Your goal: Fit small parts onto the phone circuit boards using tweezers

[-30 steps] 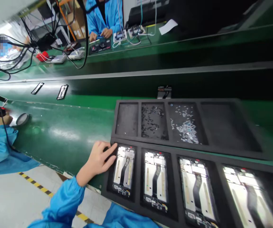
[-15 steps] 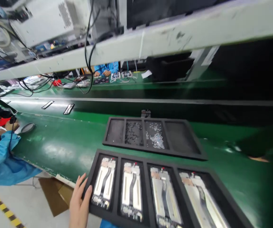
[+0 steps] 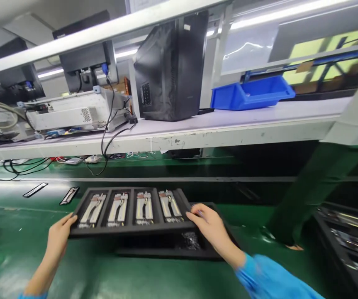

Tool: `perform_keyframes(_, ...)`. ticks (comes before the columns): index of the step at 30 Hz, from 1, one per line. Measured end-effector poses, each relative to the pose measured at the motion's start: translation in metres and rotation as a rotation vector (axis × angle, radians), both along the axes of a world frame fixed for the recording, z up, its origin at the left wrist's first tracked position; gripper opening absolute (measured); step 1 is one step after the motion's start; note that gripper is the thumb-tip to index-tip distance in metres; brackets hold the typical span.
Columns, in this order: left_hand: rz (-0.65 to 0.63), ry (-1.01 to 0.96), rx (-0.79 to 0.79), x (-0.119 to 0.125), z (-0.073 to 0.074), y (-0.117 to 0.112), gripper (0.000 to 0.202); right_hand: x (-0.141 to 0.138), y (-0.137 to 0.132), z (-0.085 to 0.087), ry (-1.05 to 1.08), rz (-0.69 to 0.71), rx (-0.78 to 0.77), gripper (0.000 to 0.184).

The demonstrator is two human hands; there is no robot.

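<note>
A black compartment tray (image 3: 125, 229) is held up, tilted, between my two hands. Each of its compartments holds a phone assembly (image 3: 118, 209) with pale plates and a dark ribbon strip. My left hand (image 3: 59, 233) is closed on the tray's left end, with the thumb by the top corner. My right hand (image 3: 210, 224) grips the right end; a thin bluish stick-like thing shows by its fingers, too small to name. Below and behind the raised tray, a second black tray (image 3: 166, 252) rests on the green bench, partly hidden, with small loose pieces (image 3: 191, 240) in it.
Overhead, a white shelf (image 3: 197, 139) carries a black computer tower (image 3: 172, 70) and a blue bin (image 3: 253, 94). A green post (image 3: 306, 191) stands at right, near another loaded black tray (image 3: 337, 245). Phone assemblies (image 3: 69, 195) lie at the back left. Black cables hang there.
The view has tipped up. The loaded tray has been raised and moved forward over the other tray, covering much of it. My right hand has come into view on its right end.
</note>
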State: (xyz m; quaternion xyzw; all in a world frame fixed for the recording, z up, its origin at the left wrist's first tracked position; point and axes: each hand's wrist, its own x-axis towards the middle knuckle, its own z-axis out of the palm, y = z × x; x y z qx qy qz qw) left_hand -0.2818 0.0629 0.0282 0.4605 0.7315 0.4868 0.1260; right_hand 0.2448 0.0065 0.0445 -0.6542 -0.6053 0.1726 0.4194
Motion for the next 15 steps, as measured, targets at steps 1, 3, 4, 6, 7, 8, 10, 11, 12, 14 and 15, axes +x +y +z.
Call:
perform_keyframes(1, -0.009, -0.023, -0.007, 0.002, 0.006, 0.033, 0.035, -0.012, 0.031, 0.002, -0.025, -0.006, -0.040, 0.025)
perform_keyframes(3, -0.022, -0.048, -0.022, 0.005, 0.013, 0.089, 0.034, -0.036, 0.087, 0.003, -0.080, -0.019, -0.131, 0.024)
perform_keyframes(4, -0.027, -0.053, -0.030, 0.007, 0.013, 0.111, 0.034, -0.047, 0.111, 0.001, -0.107, -0.029, -0.179, 0.027)
perform_keyframes(6, -0.035, -0.052, -0.050, 0.010, 0.009, 0.146, 0.035, -0.065, 0.153, -0.004, -0.164, -0.041, -0.261, 0.033)
perform_keyframes(7, -0.038, -0.045, -0.062, 0.011, 0.005, 0.159, 0.035, -0.072, 0.169, -0.008, -0.192, -0.041, -0.297, 0.035)
perform_keyframes(8, -0.039, -0.035, -0.076, 0.012, -0.001, 0.170, 0.036, -0.077, 0.184, -0.014, -0.220, -0.037, -0.329, 0.036)
perform_keyframes(10, -0.039, -0.002, -0.107, 0.011, -0.016, 0.187, 0.036, -0.083, 0.204, -0.027, -0.279, -0.021, -0.381, 0.036)
perform_keyframes(11, -0.039, 0.020, -0.123, 0.009, -0.024, 0.195, 0.036, -0.084, 0.210, -0.035, -0.309, -0.010, -0.401, 0.036)
perform_keyframes(12, -0.041, 0.047, -0.138, 0.007, -0.031, 0.202, 0.036, -0.084, 0.213, -0.043, -0.342, 0.000, -0.415, 0.036)
perform_keyframes(14, -0.045, 0.119, -0.151, -0.001, -0.046, 0.215, 0.035, -0.084, 0.212, -0.059, -0.410, 0.021, -0.427, 0.036)
perform_keyframes(15, -0.048, 0.163, -0.151, -0.005, -0.052, 0.220, 0.035, -0.083, 0.210, -0.066, -0.443, 0.031, -0.428, 0.036)
